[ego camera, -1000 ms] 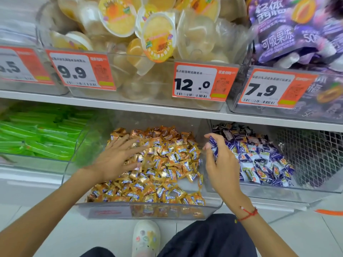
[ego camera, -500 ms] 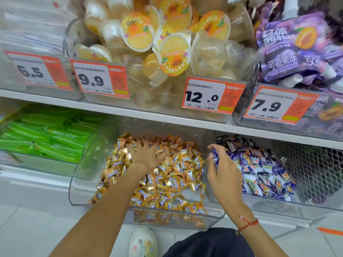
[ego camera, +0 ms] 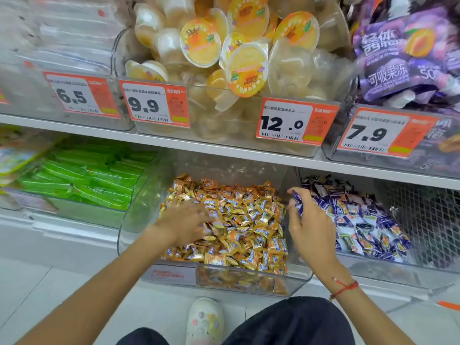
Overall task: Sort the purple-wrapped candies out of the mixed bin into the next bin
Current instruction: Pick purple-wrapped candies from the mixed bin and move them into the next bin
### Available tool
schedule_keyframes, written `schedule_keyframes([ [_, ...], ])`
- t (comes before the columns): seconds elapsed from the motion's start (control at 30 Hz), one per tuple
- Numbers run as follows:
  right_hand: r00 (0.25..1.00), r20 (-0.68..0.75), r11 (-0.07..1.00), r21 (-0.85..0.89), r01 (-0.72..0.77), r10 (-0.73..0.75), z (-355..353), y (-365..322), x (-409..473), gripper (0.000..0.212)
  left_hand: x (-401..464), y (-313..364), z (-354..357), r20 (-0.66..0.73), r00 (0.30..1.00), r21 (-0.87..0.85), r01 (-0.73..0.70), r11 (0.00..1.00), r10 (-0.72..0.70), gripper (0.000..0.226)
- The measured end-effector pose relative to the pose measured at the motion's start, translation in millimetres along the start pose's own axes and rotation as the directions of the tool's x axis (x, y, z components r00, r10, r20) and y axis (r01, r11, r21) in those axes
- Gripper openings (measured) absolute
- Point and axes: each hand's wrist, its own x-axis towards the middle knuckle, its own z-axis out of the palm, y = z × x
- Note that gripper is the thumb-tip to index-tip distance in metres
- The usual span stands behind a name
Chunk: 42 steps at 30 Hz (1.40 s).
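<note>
A clear mixed bin [ego camera: 171, 276] on the lower shelf is heaped with orange and gold wrapped candies [ego camera: 249, 220]. My left hand [ego camera: 184, 220] lies on that heap, blurred, its fingers spread over the wrappers. My right hand [ego camera: 308, 227] hovers at the wall between the two bins and grips a few purple-wrapped candies [ego camera: 297, 201] in its curled fingers. The neighbouring bin [ego camera: 373, 270] on the right holds a pile of purple and white wrapped candies [ego camera: 361, 220].
Left of the mixed bin is a bin of green packets [ego camera: 82, 180]. A wire mesh basket [ego camera: 428, 215] stands at the far right. The upper shelf carries jelly cups [ego camera: 224, 53], purple pouches [ego camera: 408, 53] and price tags. My shoe [ego camera: 205, 319] rests on the tiled floor below.
My left hand has slid down and to the right across the orange candies. My right hand has stayed at the bin divider with the purple candies. The camera has tilted up a little.
</note>
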Motion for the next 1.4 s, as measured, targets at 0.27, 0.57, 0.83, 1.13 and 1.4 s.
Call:
schedule_keyframes([
  [0.27,1.0,-0.005,1.0,-0.006,-0.008,0.008,2,1,0,0.026,33,67,7,-0.132,0.817,-0.105,-0.574,0.812,0.561,0.038],
  [0.57,0.999,0.03,0.993,-0.11,0.041,-0.038,5,4,1,0.033,67,3,23,-0.11,0.991,0.077,-0.065,0.995,0.073,0.044],
  [0.83,0.999,0.019,0.996,-0.078,0.037,-0.035,3,3,0,0.032,33,-20,4,-0.065,0.992,0.007,0.111,0.994,-0.11,0.043],
  [1.13,1.0,0.024,0.999,-0.04,0.004,-0.003,3,2,0,0.032,4,-38,7,-0.405,0.902,-0.197,0.072,0.978,-0.148,0.054],
  [1.4,1.0,0.026,0.999,-0.041,-0.015,0.016,3,2,1,0.031,59,45,17,0.037,0.967,-0.332,0.249,0.91,-0.251,0.066],
])
